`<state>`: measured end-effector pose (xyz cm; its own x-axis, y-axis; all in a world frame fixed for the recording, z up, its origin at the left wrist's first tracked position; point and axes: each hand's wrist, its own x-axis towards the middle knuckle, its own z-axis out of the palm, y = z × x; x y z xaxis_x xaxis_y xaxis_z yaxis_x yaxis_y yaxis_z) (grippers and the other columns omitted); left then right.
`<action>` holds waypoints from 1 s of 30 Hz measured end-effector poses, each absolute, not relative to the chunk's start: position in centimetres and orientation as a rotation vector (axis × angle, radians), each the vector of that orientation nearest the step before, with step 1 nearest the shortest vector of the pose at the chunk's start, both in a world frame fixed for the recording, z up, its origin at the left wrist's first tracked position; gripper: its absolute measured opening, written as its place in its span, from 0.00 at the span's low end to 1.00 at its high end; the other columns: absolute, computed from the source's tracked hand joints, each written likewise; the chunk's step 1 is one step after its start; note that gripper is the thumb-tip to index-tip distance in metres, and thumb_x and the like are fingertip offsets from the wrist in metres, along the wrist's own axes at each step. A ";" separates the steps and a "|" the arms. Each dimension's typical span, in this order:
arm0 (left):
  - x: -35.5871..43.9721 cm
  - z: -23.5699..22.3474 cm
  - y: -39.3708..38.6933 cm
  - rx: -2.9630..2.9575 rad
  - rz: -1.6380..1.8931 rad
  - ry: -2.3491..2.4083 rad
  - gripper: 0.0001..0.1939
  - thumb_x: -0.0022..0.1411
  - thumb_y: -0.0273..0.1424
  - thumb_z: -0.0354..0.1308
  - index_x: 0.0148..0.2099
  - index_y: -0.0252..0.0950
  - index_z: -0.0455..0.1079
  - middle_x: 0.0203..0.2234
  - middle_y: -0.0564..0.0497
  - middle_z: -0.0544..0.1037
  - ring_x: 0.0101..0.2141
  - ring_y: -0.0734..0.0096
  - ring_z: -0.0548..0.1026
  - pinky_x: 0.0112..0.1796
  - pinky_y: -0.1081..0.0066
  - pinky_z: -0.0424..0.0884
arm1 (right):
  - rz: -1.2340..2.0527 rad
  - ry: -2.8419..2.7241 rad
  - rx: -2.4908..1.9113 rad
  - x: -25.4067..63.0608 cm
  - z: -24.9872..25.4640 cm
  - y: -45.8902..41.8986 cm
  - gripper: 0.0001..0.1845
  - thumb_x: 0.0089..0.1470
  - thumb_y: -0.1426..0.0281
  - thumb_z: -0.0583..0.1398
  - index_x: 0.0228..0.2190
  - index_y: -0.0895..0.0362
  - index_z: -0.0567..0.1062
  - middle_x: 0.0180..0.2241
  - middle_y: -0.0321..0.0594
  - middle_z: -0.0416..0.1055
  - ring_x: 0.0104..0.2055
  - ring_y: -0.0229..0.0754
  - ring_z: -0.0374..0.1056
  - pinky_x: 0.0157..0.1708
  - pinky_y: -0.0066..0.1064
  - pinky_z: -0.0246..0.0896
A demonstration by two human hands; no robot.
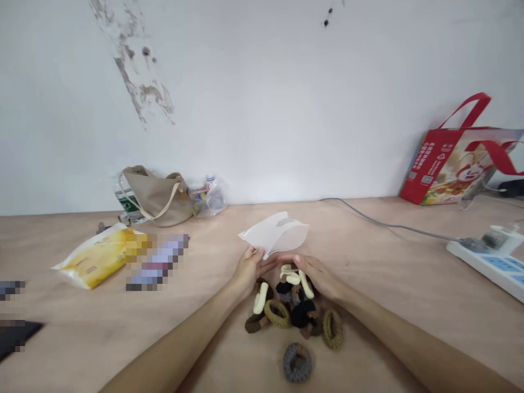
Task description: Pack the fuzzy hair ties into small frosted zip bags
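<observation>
The plastic bag (275, 234) is thin and see-through. It is held up just above the table (82, 344), at the middle of the view, and it is flat and a little bent.

Far to the left of the plastic bag, at the edge of the view, lies a dark thing (16, 338), but it is blurred and I cannot tell what it is. Nearer to the plastic bag are a yellow packet (96, 256) and, just beside it, a blurred object (158, 262). Behind these two, further left of the plastic bag, a beige handbag (155, 196) leans on the wall (262, 98), with a clear plastic bundle (208, 199) touching its side.

The left hand (248, 270) is closed on the lower left edge of the plastic bag and grasps it between thumb and fingers. Below the plastic bag lie the hair ties (292, 311) in a loose pile, brown, black, cream and olive, and the hands are touching the top of it. One grey hair tie (297, 363) lies apart, nearer to the person.

The right hand (317, 275) is stretched toward the lower edge of the plastic bag, and its fingers (289, 257) seem to touch that edge, but I cannot tell if they grip it. Further right are a grey cable (393, 225), a power strip (487, 262) and a red paper bag (454, 166) against the wall.
</observation>
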<state>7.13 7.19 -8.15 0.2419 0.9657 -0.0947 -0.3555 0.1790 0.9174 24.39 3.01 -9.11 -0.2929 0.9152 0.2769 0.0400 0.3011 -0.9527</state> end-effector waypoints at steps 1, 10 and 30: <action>7.0 -8.2 6.9 0.919 1.092 0.830 0.13 0.56 0.29 0.59 0.43 0.35 0.64 0.37 0.45 0.77 0.36 0.62 0.79 0.44 0.59 0.72 | 1.160 -1.622 -0.870 24.3 -9.0 2.7 0.27 0.57 0.49 0.50 0.43 0.54 0.75 0.46 0.43 0.73 0.50 0.48 0.66 0.51 0.42 0.56; 6.0 -8.1 3.5 0.849 1.017 0.832 0.16 0.57 0.28 0.58 0.48 0.34 0.63 0.38 0.45 0.78 0.35 0.63 0.79 0.42 0.64 0.73 | 1.227 -1.699 -0.785 23.7 -8.5 -0.7 0.21 0.60 0.56 0.50 0.46 0.53 0.73 0.49 0.42 0.71 0.51 0.46 0.64 0.52 0.40 0.55; 4.2 -6.0 2.5 1.144 1.288 1.105 0.19 0.51 0.42 0.59 0.42 0.39 0.63 0.36 0.49 0.74 0.38 0.62 0.73 0.32 0.68 0.71 | 0.377 -1.418 -1.246 25.5 -9.4 1.3 0.06 0.51 0.64 0.57 0.28 0.52 0.70 0.37 0.41 0.68 0.42 0.48 0.64 0.41 0.40 0.58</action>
<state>4.22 2.46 -5.99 -0.0026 0.9995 0.0330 -0.1199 -0.0331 0.9922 25.48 1.26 -9.41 0.2175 0.8259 0.5202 0.4590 0.3839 -0.8012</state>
